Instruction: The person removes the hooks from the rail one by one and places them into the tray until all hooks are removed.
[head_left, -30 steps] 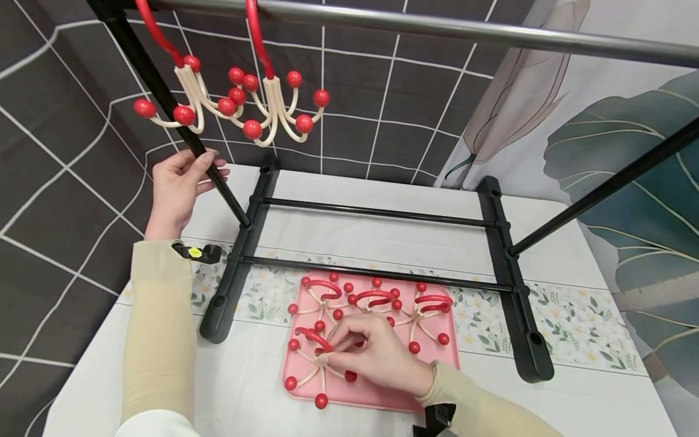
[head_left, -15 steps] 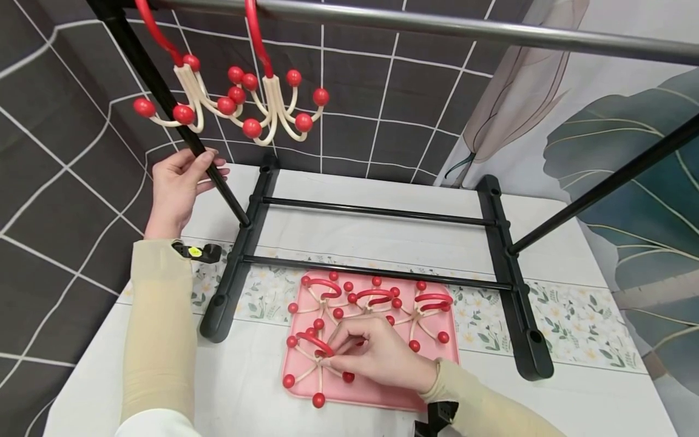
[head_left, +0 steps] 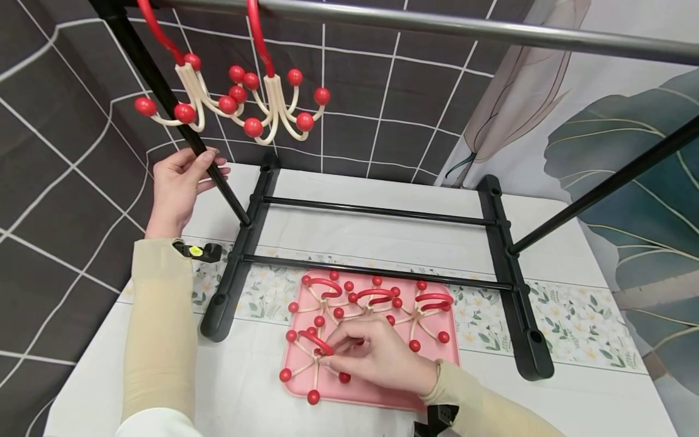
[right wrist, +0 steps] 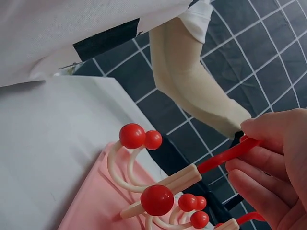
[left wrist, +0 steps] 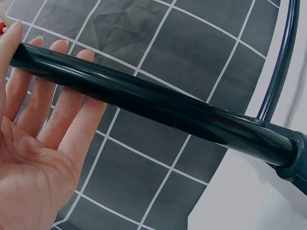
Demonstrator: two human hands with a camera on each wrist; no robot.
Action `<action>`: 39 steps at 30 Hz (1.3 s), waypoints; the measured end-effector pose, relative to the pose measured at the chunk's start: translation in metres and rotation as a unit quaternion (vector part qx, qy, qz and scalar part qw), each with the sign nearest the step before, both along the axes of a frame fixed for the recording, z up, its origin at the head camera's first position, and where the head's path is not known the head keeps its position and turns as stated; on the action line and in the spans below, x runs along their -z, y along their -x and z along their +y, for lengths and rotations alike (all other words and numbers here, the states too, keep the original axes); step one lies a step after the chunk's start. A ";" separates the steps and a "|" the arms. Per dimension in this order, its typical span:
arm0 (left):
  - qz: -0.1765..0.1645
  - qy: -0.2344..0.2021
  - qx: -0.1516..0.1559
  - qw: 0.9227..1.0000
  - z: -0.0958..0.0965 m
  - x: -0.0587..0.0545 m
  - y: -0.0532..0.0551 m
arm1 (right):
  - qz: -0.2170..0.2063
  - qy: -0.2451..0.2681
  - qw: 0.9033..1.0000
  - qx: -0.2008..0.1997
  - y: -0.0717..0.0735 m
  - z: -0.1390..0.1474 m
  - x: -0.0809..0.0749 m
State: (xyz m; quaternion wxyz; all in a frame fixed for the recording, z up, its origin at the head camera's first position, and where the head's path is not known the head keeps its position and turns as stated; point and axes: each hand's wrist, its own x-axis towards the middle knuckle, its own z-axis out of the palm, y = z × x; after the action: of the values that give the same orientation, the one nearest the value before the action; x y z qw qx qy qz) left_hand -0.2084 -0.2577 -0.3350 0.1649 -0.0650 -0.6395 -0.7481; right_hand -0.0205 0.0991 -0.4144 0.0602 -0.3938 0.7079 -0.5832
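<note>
My left hand [head_left: 177,185] grips the slanting black pole [left wrist: 144,98] of a rack, thumb on the near side and fingers behind it. In the right wrist view, my right hand [right wrist: 273,167] pinches the red curved top of a multi-arm hanging hook [right wrist: 184,177] between thumb and fingers. This hook has cream arms tipped with red balls, and it is over the near left part of a pink tray [head_left: 382,397]. Several similar hooks lie at the tray's far side, among them a right one [head_left: 434,298]. My right fingers hide part of the held hook.
Two like hooks, a left one [head_left: 188,91] and a right one [head_left: 275,109], hang from the rack's silver top bar [head_left: 437,27]. Black base bars [head_left: 377,274] run just behind the tray. A dark gridded cloth [head_left: 360,109] stands behind, with a curtain [head_left: 628,158] at the right.
The hook in my right hand has turned slightly clockwise, its lower balls shifting left and up. My right hand has barely moved. My left hand stays on the pole.
</note>
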 end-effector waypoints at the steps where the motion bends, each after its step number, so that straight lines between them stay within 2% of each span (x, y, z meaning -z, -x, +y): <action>1: 0.000 0.000 0.000 1.000 0.000 0.000 0.000 | 0.009 0.001 1.000 -0.001 0.000 0.000 -0.001; 4: 0.000 0.000 0.000 1.000 0.000 0.000 0.000 | 0.036 -0.001 0.999 -0.007 0.001 0.000 -0.002; 12: 0.000 -0.001 0.000 1.000 0.000 0.000 0.000 | 0.074 -0.021 0.997 -0.023 0.004 0.003 -0.001; 22: 0.007 -0.005 0.005 1.000 0.000 0.000 0.000 | 0.060 -0.029 0.995 -0.079 0.012 0.007 -0.004; 27: 0.009 -0.008 0.005 1.000 0.000 0.001 0.000 | 0.046 -0.047 0.994 -0.088 0.015 0.009 -0.007; 29: 0.009 -0.009 0.004 1.000 0.000 0.001 0.000 | 0.043 -0.057 0.994 -0.080 0.015 0.009 -0.009; 34: 0.007 -0.003 0.002 1.000 0.000 0.001 0.000 | 0.051 -0.067 0.996 -0.038 0.021 0.012 -0.030; 39: 0.006 0.004 -0.002 1.000 0.000 0.001 0.000 | 0.077 -0.010 0.997 -0.009 0.040 0.018 -0.072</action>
State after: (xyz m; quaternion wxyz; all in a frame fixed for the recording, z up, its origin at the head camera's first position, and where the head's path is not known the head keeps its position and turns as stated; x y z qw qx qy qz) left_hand -0.2083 -0.2577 -0.3356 0.1697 -0.0690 -0.6419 -0.7446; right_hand -0.0606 0.1172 -0.3428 0.0148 -0.4439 0.7127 -0.5430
